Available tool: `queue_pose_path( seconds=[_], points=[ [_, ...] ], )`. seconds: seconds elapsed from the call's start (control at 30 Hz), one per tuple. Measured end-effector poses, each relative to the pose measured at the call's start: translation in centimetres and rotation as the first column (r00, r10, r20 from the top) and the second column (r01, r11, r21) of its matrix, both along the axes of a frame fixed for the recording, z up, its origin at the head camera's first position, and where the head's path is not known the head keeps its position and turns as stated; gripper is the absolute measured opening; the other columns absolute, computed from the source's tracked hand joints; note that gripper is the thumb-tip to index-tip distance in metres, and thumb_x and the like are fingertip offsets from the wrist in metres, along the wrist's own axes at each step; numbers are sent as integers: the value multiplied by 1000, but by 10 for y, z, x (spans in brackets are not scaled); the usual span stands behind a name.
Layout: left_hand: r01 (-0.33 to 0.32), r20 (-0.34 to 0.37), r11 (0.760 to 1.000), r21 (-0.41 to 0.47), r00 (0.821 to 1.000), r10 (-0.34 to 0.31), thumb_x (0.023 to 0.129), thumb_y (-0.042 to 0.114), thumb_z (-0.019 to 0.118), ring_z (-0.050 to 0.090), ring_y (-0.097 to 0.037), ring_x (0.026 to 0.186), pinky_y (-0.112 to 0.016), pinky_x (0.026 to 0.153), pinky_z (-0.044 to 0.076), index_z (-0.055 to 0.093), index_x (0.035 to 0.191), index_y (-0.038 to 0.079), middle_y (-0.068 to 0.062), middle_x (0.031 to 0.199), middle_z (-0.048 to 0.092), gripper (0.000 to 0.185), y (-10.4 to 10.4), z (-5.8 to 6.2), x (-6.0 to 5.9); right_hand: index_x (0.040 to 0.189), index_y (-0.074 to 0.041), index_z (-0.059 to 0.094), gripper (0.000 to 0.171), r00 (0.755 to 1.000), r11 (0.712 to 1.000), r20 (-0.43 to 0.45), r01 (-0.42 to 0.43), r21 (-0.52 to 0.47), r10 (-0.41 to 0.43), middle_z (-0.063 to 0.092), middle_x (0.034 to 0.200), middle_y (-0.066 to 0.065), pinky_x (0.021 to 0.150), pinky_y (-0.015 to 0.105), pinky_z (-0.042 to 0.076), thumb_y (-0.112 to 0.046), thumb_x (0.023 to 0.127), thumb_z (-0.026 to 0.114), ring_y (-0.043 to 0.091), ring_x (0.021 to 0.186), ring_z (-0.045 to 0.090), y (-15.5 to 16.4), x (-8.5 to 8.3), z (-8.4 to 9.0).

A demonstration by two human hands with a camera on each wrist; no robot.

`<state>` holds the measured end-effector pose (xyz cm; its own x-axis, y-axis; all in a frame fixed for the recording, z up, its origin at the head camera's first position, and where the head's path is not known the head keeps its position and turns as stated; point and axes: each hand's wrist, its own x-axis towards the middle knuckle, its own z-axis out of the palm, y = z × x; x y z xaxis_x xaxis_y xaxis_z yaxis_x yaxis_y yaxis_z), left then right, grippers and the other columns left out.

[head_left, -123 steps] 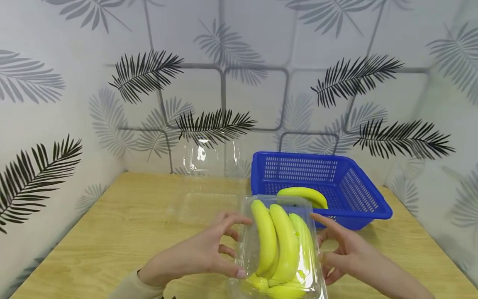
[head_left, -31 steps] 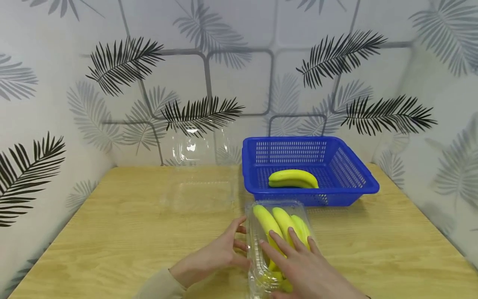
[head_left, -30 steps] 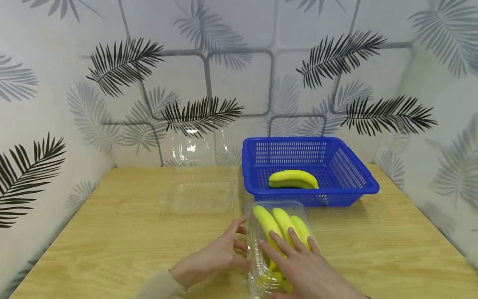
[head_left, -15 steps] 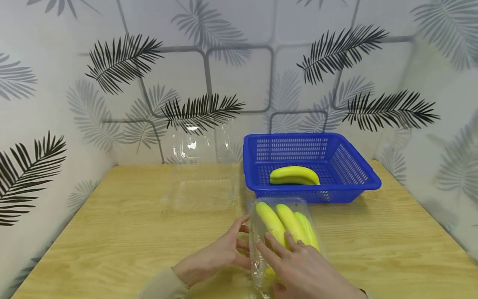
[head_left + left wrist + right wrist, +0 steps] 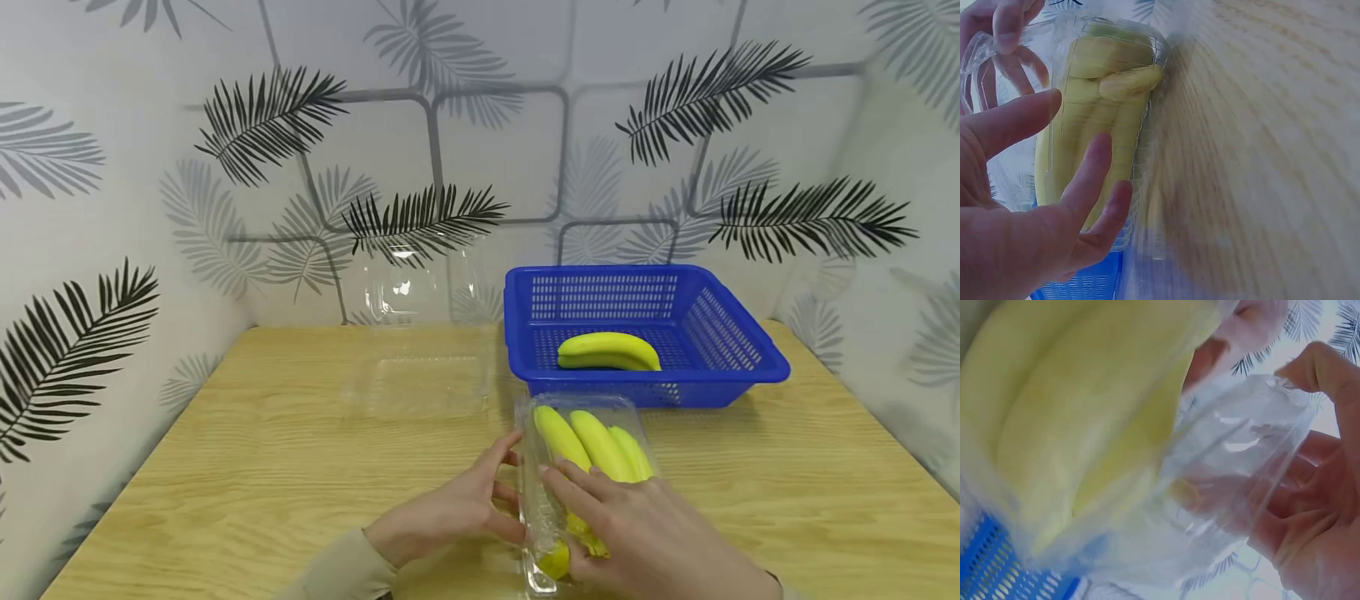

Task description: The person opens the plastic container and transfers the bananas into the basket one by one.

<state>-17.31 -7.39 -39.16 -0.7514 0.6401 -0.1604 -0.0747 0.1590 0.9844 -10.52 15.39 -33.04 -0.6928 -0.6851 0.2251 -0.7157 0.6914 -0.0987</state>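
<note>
A pale wood-grain table (image 5: 247, 467) was seen under everything. Behind the clear clamshell box (image 5: 581, 417), a blue perforated plastic basket (image 5: 720, 333) was set, a single curved banana (image 5: 607, 350) lying in it. Left of the basket, an empty transparent box (image 5: 412, 375) was stood open. The clamshell box, near the table's front edge, was filled by a smooth yellow banana bunch (image 5: 592, 442). It was grasped from above by the right hand (image 5: 645, 533), and its side was touched by the left hand (image 5: 450, 512), fingers relaxed.

blue basket (image 5: 738, 371) at bench (image 5: 247, 467) rear holds one banana (image 5: 609, 352); empty clear tray (image 5: 416, 379) left of it.
</note>
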Motion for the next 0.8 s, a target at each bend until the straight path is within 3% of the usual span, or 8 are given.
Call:
queue_pose_path(
  seconds=[0.03, 0.1, 0.17, 0.27, 0.4, 0.6, 0.73, 0.8],
  points=[
    [-3, -6, 1000, -9, 1000, 3, 74, -3, 79, 55, -22, 111, -37, 94, 46, 11, 158, 23, -4, 144, 30, 111, 1, 0, 0, 146, -14, 47, 66, 999, 1000, 41, 11, 2, -11, 57, 138, 1, 67, 31, 57, -35, 89, 71, 8, 84, 61, 1, 1, 2],
    [-7, -21, 1000, -21, 1000, 7, 73, -3, 79, 54, -21, 110, -36, 92, 46, 12, 158, 22, -4, 143, 31, 111, 1, 1, 1, 146, -17, 47, 65, 996, 1000, 83, 12, -17, -11, 56, 139, 0, 58, 24, 52, -34, 89, 71, 3, 69, 55, 2, 2, 5],
    [-5, -29, 1000, -27, 1000, 4, 74, -1, 80, 54, -22, 110, -35, 92, 46, 12, 158, 22, -4, 142, 31, 111, 1, 2, 0, 146, -18, 48, 64, 998, 998, 69, 0, -60, 4, 57, 138, 2, 50, 17, 45, -30, 88, 72, -2, 56, 45, 3, 3, 8],
    [-2, -27, 1000, -31, 1000, 1, 75, 2, 81, 54, -21, 110, -34, 92, 46, 13, 158, 24, -4, 143, 31, 110, -1, 3, -1, 143, -16, 51, 67, 999, 985, -33, -35, -171, 29, 62, 132, 5, 42, 10, 29, -20, 81, 76, -6, 44, 24, 6, 5, 11],
    [-6, -13, 999, -31, 1000, 5, 75, 3, 81, 54, -22, 107, -34, 90, 46, 13, 158, 24, -6, 145, 29, 109, -5, 4, -1, 140, -15, 54, 71, 983, 955, -179, -85, -285, 34, 67, 123, 5, 42, 5, 22, -15, 73, 79, -11, 46, 15, 12, 9, 11],
    [5, -26, 999, -35, 1000, -6, 74, 3, 81, 56, -23, 106, -34, 89, 47, 13, 159, 24, -9, 147, 29, 111, -4, 6, -2, 142, -22, 53, 76, 974, 968, -227, -36, -247, -21, 62, 132, 1, 44, 7, 19, -24, 70, 79, -11, 49, 18, 19, 19, 10],
    [5, -20, 999, -35, 1000, -6, 73, 2, 81, 56, -23, 106, -35, 90, 46, 13, 159, 25, -10, 148, 28, 111, -2, 5, -1, 146, -28, 47, 84, 968, 968, -209, 89, -235, -140, 52, 143, -5, 45, 9, 26, -27, 69, 80, -6, 59, 42, 27, 32, 12],
    [2, -10, 999, -36, 1000, -3, 73, 2, 81, 56, -23, 106, -35, 90, 45, 13, 159, 24, -10, 148, 28, 112, -1, 5, 0, 148, -31, 45, 87, 958, 962, -202, 154, -228, -201, 47, 147, -9, 47, 13, 36, -28, 69, 81, 1, 74, 58, 33, 38, 13]
  ],
)
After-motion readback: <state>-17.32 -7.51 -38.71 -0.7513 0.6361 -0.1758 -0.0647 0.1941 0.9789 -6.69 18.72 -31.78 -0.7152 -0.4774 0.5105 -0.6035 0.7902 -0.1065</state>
